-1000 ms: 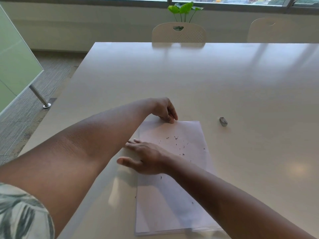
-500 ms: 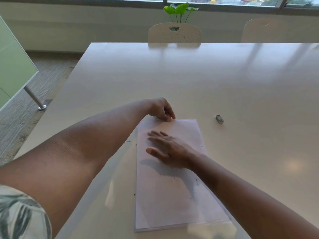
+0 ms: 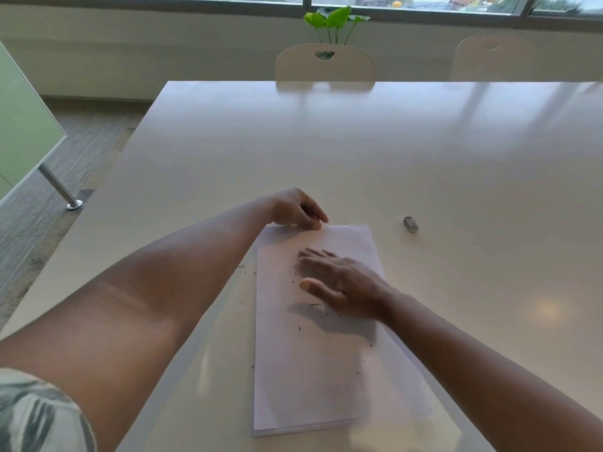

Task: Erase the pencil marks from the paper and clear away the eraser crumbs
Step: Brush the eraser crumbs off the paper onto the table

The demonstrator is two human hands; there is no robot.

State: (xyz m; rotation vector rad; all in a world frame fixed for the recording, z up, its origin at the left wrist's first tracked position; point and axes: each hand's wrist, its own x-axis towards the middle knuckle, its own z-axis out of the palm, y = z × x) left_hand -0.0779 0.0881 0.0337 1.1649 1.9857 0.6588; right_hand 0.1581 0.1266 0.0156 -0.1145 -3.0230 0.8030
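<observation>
Your left hand point(image 3: 298, 208) is pinning the paper point(image 3: 313, 370) corner with curled fingers; your right hand point(image 3: 339, 280) is lying flat, fingers straight, on it among crumbs point(image 3: 298, 328).

on the table point(image 3: 359, 151) the whole far half up to the far edge is bare. the paper stack point(image 3: 310, 380) lies by the near edge; the left hand point(image 3: 295, 208) pins its far left corner and the right hand point(image 3: 339, 282) lies flat on it. the eraser point(image 3: 410, 224) sits just right of the far right corner; beyond it toward the right edge is bare room.
</observation>
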